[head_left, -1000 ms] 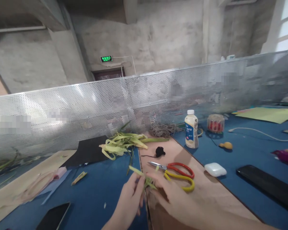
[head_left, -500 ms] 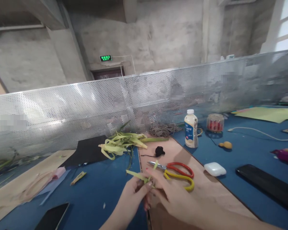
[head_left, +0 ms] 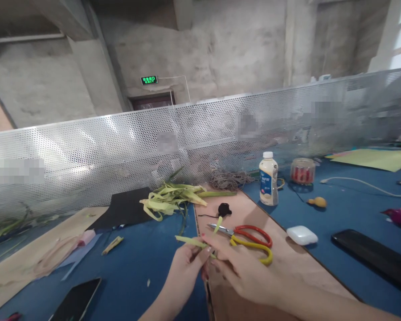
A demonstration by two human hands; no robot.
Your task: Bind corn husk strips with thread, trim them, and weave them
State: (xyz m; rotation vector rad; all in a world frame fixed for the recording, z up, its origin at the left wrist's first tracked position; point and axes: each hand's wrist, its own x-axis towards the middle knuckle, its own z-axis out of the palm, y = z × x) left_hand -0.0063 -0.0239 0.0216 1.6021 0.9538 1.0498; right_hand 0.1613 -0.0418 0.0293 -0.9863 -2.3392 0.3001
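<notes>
My left hand (head_left: 187, 265) pinches a pale green strip of corn husk (head_left: 187, 241), whose loose end points left past the fingers. Against it, my right hand (head_left: 235, 263) has its fingertips closed on the same piece, and a second green end (head_left: 218, 224) sticks up above them. The part between the fingertips is mostly hidden. Just beyond my right hand lie scissors (head_left: 252, 234) with one red and one yellow handle, blades pointing left. A heap of corn husks (head_left: 173, 198) lies farther back, near a small black bundle of cord (head_left: 224, 209).
A milk bottle (head_left: 268, 180) stands behind the scissors, near a clear jar (head_left: 302, 171). To the right are a small gourd (head_left: 318, 202), white earphone case (head_left: 302, 235) and black case (head_left: 370, 256). A phone (head_left: 76, 301) lies front left. A perforated metal screen (head_left: 127, 147) borders the table.
My left thumb has come in closer to my right fingertips. The upright husk end has risen above my right hand, and the left end has tipped lower. The scissors have stayed put.
</notes>
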